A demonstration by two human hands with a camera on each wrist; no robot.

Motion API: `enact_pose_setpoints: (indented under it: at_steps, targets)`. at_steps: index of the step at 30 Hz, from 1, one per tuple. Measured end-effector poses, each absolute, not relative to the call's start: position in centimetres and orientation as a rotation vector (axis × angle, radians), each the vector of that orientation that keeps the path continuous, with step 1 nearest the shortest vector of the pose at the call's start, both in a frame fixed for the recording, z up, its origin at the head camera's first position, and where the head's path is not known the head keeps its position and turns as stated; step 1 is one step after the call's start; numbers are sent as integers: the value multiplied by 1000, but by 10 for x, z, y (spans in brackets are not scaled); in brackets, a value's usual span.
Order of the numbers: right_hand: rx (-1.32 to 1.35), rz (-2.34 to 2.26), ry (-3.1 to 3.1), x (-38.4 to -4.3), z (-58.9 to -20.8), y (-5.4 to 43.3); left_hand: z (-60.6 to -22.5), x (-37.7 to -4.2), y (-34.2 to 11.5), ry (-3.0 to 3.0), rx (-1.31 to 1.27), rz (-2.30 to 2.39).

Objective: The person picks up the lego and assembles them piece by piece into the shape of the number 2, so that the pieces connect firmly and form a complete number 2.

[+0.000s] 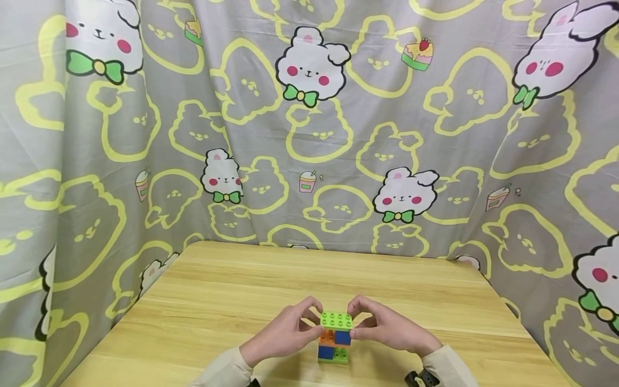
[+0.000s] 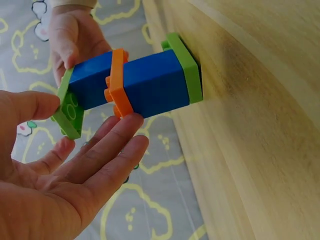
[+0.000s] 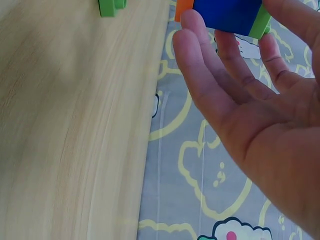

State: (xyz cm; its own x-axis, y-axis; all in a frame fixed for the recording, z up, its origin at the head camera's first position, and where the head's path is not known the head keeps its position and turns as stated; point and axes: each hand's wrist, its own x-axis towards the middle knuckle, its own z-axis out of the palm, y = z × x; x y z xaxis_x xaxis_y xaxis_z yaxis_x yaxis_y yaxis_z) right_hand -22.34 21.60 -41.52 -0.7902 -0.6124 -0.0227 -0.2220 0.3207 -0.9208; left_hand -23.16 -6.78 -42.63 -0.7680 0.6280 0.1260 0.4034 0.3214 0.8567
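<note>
A small tower of building blocks stands upright on the table. A green base plate [image 2: 190, 72] lies at the bottom, bearing a blue block [image 2: 155, 82] on its left half. Over that sits an orange plate [image 2: 119, 85], then a second blue block [image 1: 343, 337] on the right half. The studded green top plate [image 1: 336, 320] caps the tower. My left hand [image 1: 287, 330] pinches the top plate's left end between thumb and index finger, its other fingers spread beside the orange plate. At the right end, my right hand [image 1: 387, 327] pinches the same plate.
The wooden table [image 1: 242, 279] extends around the tower. A grey curtain [image 1: 271, 215] with cartoon animals surrounds its back and sides. Dark bands [image 1: 422, 378] circle the wrists below light sleeves.
</note>
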Motion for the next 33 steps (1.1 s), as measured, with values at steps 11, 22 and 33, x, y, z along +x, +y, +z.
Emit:
enact_pose_setpoints:
  at_steps: [11,22,33]
  targets:
    - [-650,-1508,2182,-226,-417,216,-428,-233,-68,2326,899,1474]
    - [-585,-1583,2204,-232,-427,213,-432,-234,-67,2344,876,1495]
    - [-541,-1574,2335,-230,-430,209,-436,-234,-65,2341,873,1486]
